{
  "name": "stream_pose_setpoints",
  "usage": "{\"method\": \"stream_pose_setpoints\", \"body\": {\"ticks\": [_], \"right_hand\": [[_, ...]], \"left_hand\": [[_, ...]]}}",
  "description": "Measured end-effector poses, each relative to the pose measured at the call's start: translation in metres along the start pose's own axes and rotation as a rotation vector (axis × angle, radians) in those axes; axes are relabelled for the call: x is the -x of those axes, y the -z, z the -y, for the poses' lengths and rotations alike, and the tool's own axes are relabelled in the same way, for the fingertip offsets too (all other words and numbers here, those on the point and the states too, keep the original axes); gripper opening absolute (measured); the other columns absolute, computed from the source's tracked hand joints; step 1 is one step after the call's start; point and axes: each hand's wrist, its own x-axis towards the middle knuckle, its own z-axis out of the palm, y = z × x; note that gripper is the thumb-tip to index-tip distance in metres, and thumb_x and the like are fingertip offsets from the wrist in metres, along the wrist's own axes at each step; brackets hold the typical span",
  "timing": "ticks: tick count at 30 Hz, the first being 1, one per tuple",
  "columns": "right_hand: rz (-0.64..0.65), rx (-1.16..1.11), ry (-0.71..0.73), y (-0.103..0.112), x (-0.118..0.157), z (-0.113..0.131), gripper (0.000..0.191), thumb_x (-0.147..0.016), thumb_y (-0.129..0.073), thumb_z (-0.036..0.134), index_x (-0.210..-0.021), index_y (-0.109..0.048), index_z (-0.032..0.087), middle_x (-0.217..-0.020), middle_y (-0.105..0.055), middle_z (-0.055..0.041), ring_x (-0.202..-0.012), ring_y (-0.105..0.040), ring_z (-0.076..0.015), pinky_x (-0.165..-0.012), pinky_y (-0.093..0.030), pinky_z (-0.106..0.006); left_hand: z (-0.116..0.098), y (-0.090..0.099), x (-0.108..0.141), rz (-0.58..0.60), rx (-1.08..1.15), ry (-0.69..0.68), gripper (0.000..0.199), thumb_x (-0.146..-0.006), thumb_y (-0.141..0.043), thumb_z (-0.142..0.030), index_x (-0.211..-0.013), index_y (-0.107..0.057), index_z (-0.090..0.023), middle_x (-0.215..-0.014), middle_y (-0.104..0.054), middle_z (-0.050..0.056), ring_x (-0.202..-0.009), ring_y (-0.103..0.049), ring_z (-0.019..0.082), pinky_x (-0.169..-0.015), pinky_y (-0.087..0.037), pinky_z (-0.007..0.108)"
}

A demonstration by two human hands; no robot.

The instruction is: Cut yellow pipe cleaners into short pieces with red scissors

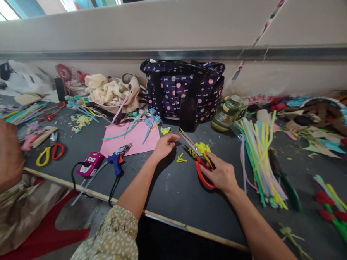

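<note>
My right hand (222, 174) grips a pair of scissors (193, 146) with one red and one yellow handle loop. The blades point away from me, toward the upper left. Under and beside them lies a small pile of short yellow fuzzy stem pieces (202, 148), with a few loose bits (181, 158) closer to my left hand. My left hand (166, 146) hovers left of the blade tips, fingers loosely bent and nothing visible in them. Just behind it is another little yellow cluster (165, 130).
A pink sheet (130, 138) carries pipe-cleaner flowers. Nearby are a blue glue gun (117, 162) and a magenta power block (90, 164). A phone (188, 113) leans on a patterned bag (174, 87). Pipe cleaners (260, 160) lie right. A co-worker's arm (7, 154) is at left.
</note>
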Motion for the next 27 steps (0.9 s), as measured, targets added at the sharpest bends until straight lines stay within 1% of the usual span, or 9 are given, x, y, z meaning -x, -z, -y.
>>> {"method": "stream_pose_setpoints", "body": {"ticks": [2, 4, 7, 9, 14, 18, 21, 24, 27], "right_hand": [[0.002, -0.006, -0.004, 0.0, 0.0, 0.0, 0.047, -0.079, -0.055, 0.051, -0.113, -0.059, 0.018, -0.083, -0.068, -0.0032, -0.069, -0.064, -0.0142, -0.066, -0.048, -0.024], [0.004, -0.009, -0.006, 0.0, 0.0, 0.0, 0.046, -0.079, -0.055, 0.051, -0.112, -0.06, 0.018, -0.085, -0.068, -0.0035, -0.068, -0.064, -0.0136, -0.066, -0.048, -0.024], [0.002, -0.012, -0.004, 0.0, 0.0, -0.001, 0.047, -0.079, -0.055, 0.05, -0.113, -0.059, 0.018, -0.085, -0.068, -0.0032, -0.069, -0.064, -0.0135, -0.066, -0.048, -0.024], [0.002, -0.015, -0.002, 0.001, 0.0, 0.0, 0.047, -0.079, -0.056, 0.05, -0.114, -0.059, 0.018, -0.083, -0.068, -0.0024, -0.069, -0.064, -0.0135, -0.065, -0.047, -0.023], [0.014, -0.024, 0.002, 0.002, -0.001, 0.002, 0.044, -0.08, -0.056, 0.048, -0.112, -0.059, 0.019, -0.08, -0.067, -0.0017, -0.066, -0.063, -0.0128, -0.063, -0.047, -0.022], [0.012, -0.03, -0.005, 0.002, -0.001, 0.002, 0.044, -0.08, -0.055, 0.048, -0.112, -0.059, 0.019, -0.081, -0.068, -0.0027, -0.066, -0.063, -0.0132, -0.064, -0.047, -0.023], [0.007, -0.03, -0.001, 0.002, -0.001, 0.003, 0.046, -0.08, -0.055, 0.049, -0.114, -0.059, 0.017, -0.084, -0.069, -0.0042, -0.069, -0.065, -0.0144, -0.066, -0.048, -0.024], [0.002, -0.028, -0.011, 0.003, -0.002, 0.004, 0.047, -0.079, -0.055, 0.049, -0.113, -0.059, 0.017, -0.083, -0.069, -0.004, -0.069, -0.065, -0.0149, -0.065, -0.048, -0.025], [-0.013, -0.034, -0.023, 0.004, -0.002, 0.006, 0.045, -0.08, -0.054, 0.049, -0.111, -0.061, 0.017, -0.085, -0.069, -0.005, -0.069, -0.065, -0.0151, -0.064, -0.049, -0.025]], "left_hand": [[-0.004, 0.004, 0.002, 0.048, -0.213, -0.093, 0.024, -0.071, -0.053, -0.005, -0.087, -0.068, -0.017, -0.091, -0.063, 0.006, -0.087, -0.057, 0.017, -0.08, -0.044, 0.032], [-0.006, 0.006, 0.004, 0.145, -0.332, -0.182, 0.016, -0.073, -0.057, -0.009, -0.079, -0.069, -0.017, -0.085, -0.061, 0.004, -0.085, -0.055, 0.016, -0.079, -0.043, 0.031], [-0.008, 0.003, 0.006, 0.288, -0.401, -0.285, 0.016, -0.077, -0.058, -0.012, -0.083, -0.07, -0.02, -0.084, -0.059, 0.004, -0.085, -0.053, 0.016, -0.079, -0.04, 0.03], [-0.007, -0.001, 0.007, 0.351, -0.434, -0.339, 0.018, -0.078, -0.058, -0.013, -0.087, -0.071, -0.022, -0.086, -0.059, 0.004, -0.088, -0.053, 0.016, -0.08, -0.039, 0.03], [-0.005, -0.004, 0.007, 0.394, -0.482, -0.353, 0.014, -0.08, -0.057, -0.017, -0.085, -0.069, -0.021, -0.087, -0.059, 0.004, -0.087, -0.052, 0.016, -0.078, -0.039, 0.028], [-0.006, -0.004, 0.006, 0.371, -0.465, -0.304, 0.011, -0.08, -0.056, -0.018, -0.078, -0.067, -0.019, -0.083, -0.059, 0.004, -0.084, -0.053, 0.016, -0.076, -0.039, 0.029], [-0.008, -0.006, 0.006, 0.283, -0.328, -0.208, 0.008, -0.078, -0.058, -0.018, -0.075, -0.065, -0.018, -0.081, -0.059, 0.004, -0.081, -0.054, 0.016, -0.075, -0.04, 0.028], [-0.01, -0.008, 0.004, 0.115, -0.026, -0.038, 0.007, -0.076, -0.06, -0.022, -0.076, -0.063, -0.016, -0.074, -0.059, 0.002, -0.07, -0.054, 0.013, -0.066, -0.041, 0.025], [-0.01, -0.007, 0.002, -0.053, 0.363, 0.108, 0.017, -0.071, -0.067, -0.029, -0.079, -0.062, -0.015, -0.067, -0.056, -0.001, -0.056, -0.049, 0.008, -0.056, -0.041, 0.022]]}}
